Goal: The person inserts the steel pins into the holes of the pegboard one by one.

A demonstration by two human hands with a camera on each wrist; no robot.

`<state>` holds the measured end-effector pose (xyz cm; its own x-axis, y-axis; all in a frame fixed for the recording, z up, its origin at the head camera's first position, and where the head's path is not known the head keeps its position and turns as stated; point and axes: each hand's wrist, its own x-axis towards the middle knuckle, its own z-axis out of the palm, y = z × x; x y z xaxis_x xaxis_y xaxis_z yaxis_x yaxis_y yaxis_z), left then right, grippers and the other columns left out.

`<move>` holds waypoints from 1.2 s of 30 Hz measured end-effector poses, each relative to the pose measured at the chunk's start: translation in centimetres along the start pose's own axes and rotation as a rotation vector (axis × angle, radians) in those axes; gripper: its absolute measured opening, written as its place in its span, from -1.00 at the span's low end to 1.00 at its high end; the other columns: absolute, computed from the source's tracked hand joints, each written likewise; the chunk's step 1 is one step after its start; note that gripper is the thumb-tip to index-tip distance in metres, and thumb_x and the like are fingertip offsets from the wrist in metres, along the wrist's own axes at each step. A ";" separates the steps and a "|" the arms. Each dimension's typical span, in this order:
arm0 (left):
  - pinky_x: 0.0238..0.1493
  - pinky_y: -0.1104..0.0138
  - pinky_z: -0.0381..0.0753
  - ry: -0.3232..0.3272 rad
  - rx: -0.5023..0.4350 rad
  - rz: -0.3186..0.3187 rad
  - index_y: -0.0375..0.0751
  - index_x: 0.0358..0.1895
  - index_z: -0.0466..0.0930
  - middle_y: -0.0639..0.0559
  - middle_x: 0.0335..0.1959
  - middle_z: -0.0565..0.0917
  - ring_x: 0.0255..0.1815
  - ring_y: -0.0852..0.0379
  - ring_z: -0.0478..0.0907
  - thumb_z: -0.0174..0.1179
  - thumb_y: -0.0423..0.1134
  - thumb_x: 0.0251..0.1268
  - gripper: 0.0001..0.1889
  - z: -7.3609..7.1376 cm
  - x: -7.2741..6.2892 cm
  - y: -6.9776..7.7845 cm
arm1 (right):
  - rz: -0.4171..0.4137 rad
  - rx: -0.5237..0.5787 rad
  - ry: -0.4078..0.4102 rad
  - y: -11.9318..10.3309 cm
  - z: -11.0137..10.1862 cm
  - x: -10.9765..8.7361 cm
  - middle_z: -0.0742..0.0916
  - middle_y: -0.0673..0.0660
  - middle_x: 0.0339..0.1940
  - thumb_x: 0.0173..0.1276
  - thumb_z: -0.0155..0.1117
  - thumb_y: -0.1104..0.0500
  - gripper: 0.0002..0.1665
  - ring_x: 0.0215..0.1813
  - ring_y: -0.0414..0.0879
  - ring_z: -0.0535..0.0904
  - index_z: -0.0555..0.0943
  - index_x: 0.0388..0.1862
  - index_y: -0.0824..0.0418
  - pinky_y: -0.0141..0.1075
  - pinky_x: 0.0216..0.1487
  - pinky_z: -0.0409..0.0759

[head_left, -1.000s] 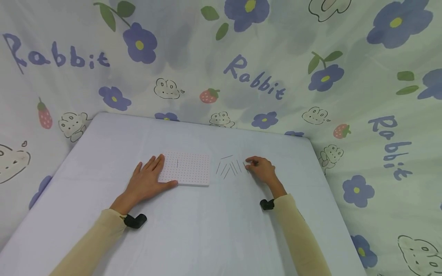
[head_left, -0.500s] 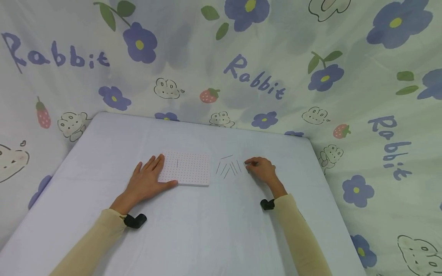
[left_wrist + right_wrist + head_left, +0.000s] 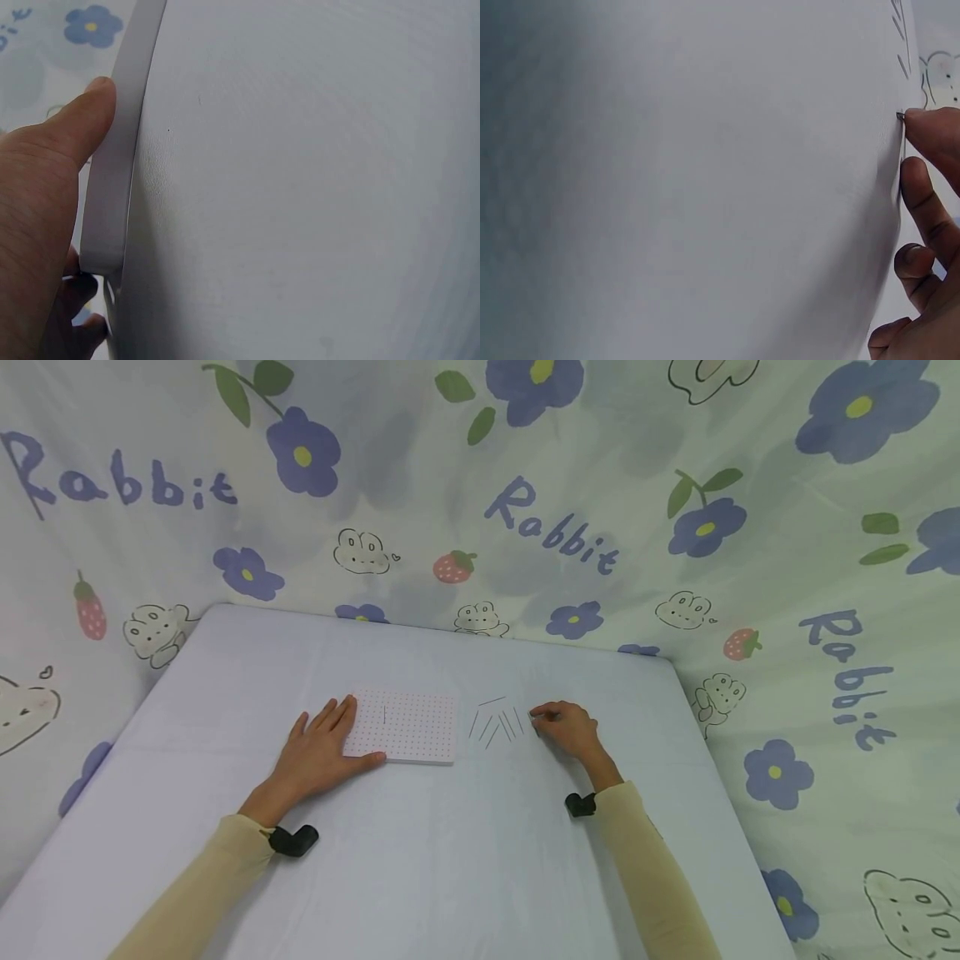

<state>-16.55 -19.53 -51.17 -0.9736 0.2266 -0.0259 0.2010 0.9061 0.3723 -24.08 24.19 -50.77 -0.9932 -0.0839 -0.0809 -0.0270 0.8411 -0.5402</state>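
Observation:
A white board with rows of small dots or holes [image 3: 412, 727] lies flat on the table. My left hand [image 3: 318, 756] rests at its left end with fingers spread, the thumb along the near edge; the left wrist view shows the thumb against the board's side [image 3: 112, 210]. One thin dark stick [image 3: 385, 715] is on the board's left half. To the right of the board, my right hand [image 3: 567, 727] has thumb and fingertips together at a thin dark stick [image 3: 900, 116], whose end shows by a fingertip in the right wrist view. The fingers hide part of it.
Several more thin dark sticks [image 3: 495, 723] lie loosely fanned on the white-covered table [image 3: 450, 852], between the board and my right hand. A printed cloth wall [image 3: 420, 485] rises behind the table's far edge.
Both hands stay nearly where they were. The right fingertips shift only slightly at the stick, and the board and loose sticks have not moved.

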 end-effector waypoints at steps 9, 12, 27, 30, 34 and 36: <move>0.50 -0.31 -0.30 0.006 -0.006 0.000 -0.35 0.61 -0.12 -0.28 0.63 0.02 0.63 -0.31 -0.12 0.04 0.61 0.12 0.28 0.2 0.0 0.0 | -0.002 -0.029 -0.010 0.3 -0.1 0.1 0.76 0.03 -0.08 0.36 0.33 -0.01 -0.74 0.15 0.11 0.61 0.79 -0.01 -0.13 0.45 0.28 0.16; 0.51 -0.30 -0.30 0.006 -0.005 -0.003 -0.34 0.61 -0.12 -0.27 0.63 0.02 0.63 -0.30 -0.12 0.03 0.62 0.11 0.28 0.3 -0.1 -0.1 | -0.006 -0.041 -0.014 0.4 -0.1 0.2 0.76 0.04 -0.06 0.37 0.32 -0.01 -0.74 0.17 0.12 0.60 0.79 -0.01 -0.14 0.45 0.27 0.18; 0.50 -0.32 -0.30 0.011 -0.006 -0.006 -0.37 0.60 -0.10 -0.30 0.62 0.03 0.63 -0.32 -0.11 0.05 0.60 0.12 0.27 0.5 -0.3 0.2 | -0.023 -0.032 -0.015 0.9 0.1 0.2 0.76 0.00 -0.11 0.39 0.33 0.01 -0.75 0.15 0.09 0.61 0.78 0.00 -0.15 0.46 0.26 0.17; 0.50 -0.32 -0.30 0.012 -0.004 -0.005 -0.37 0.60 -0.10 -0.30 0.62 0.03 0.63 -0.32 -0.11 0.05 0.60 0.12 0.27 0.5 -0.3 0.1 | -0.035 -0.040 -0.011 1.0 0.0 0.1 0.76 -0.01 -0.13 0.39 0.34 0.01 -0.76 0.12 0.08 0.63 0.78 0.00 -0.15 0.44 0.24 0.20; 0.50 -0.31 -0.30 0.012 -0.004 -0.005 -0.36 0.61 -0.10 -0.30 0.62 0.03 0.63 -0.31 -0.12 0.04 0.61 0.13 0.27 0.4 -0.3 0.2 | -0.052 -0.063 0.002 1.0 0.0 0.1 0.77 -0.01 -0.14 0.37 0.37 0.01 -0.76 0.09 0.07 0.63 0.78 0.00 -0.14 0.40 0.19 0.25; 0.50 -0.31 -0.30 0.011 -0.005 -0.004 -0.36 0.61 -0.10 -0.29 0.62 0.03 0.63 -0.31 -0.12 0.04 0.61 0.12 0.27 0.4 -0.3 0.2 | -0.050 -0.078 0.012 1.0 0.0 0.0 0.77 -0.01 -0.13 0.37 0.38 -0.02 -0.75 0.08 0.07 0.63 0.78 0.00 -0.12 0.37 0.17 0.27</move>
<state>-16.15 -19.30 -51.45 -0.9756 0.2187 -0.0176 0.1962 0.9053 0.3768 -24.15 25.01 -51.27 -0.9917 -0.1205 -0.0453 -0.0846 0.8754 -0.4759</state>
